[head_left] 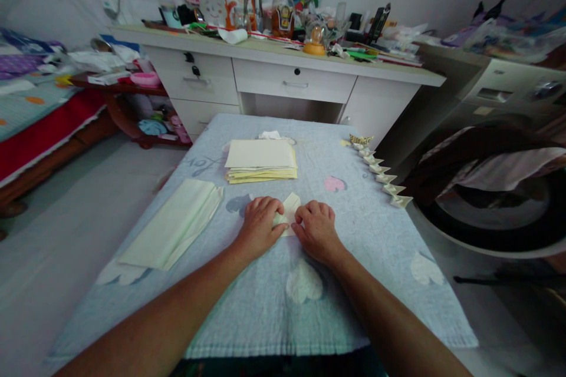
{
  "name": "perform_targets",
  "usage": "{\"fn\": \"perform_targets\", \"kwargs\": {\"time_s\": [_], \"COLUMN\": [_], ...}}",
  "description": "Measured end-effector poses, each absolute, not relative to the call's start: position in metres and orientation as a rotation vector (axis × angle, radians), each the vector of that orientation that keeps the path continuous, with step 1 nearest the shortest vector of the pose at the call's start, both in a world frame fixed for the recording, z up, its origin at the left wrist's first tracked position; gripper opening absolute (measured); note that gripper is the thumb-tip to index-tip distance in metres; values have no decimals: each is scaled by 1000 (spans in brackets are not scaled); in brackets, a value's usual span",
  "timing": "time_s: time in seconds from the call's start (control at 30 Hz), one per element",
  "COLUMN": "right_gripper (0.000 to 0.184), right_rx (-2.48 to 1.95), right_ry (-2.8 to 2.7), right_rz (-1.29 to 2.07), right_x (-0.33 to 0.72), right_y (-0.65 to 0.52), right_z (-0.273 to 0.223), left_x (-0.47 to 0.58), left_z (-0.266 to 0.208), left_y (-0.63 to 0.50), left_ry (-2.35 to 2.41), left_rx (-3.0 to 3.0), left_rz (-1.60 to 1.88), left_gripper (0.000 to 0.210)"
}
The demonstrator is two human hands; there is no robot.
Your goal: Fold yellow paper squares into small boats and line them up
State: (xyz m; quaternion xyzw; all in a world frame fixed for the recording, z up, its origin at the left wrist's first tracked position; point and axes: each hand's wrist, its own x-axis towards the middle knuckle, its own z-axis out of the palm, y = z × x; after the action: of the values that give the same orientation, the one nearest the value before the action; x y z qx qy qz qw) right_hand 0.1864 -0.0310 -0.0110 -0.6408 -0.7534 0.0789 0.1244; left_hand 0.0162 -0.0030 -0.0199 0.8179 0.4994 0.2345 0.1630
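My left hand [260,222] and my right hand [315,228] rest side by side on a pale blue cloth-covered table [247,306]. Both press on a small folded piece of pale yellow paper [289,207], fingers curled over its edges; most of it is hidden under the hands. Just beyond them lies a stack of pale yellow paper sheets [260,160]. A long folded bundle of pale paper [174,224] lies to the left of my left hand.
A row of several small folded paper shapes [382,174] lines the table's right edge. Behind stands a white desk [292,79] crowded with clutter. A washing machine [495,188] is at the right, a bed [30,123] at the left.
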Motion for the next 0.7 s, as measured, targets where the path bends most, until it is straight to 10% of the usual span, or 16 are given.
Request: {"fn": "perform_targets", "kwargs": {"time_s": [0.7], "right_gripper": [16], "right_rx": [-1885], "right_ry": [-2247], "right_rz": [194], "right_x": [186], "right_y": [-30], "right_z": [-12], "left_x": [-12], "left_z": [-9], "left_y": [3], "left_ry": [1259], "left_rx": [2349], "left_rz": [396], "left_gripper": [20]}}
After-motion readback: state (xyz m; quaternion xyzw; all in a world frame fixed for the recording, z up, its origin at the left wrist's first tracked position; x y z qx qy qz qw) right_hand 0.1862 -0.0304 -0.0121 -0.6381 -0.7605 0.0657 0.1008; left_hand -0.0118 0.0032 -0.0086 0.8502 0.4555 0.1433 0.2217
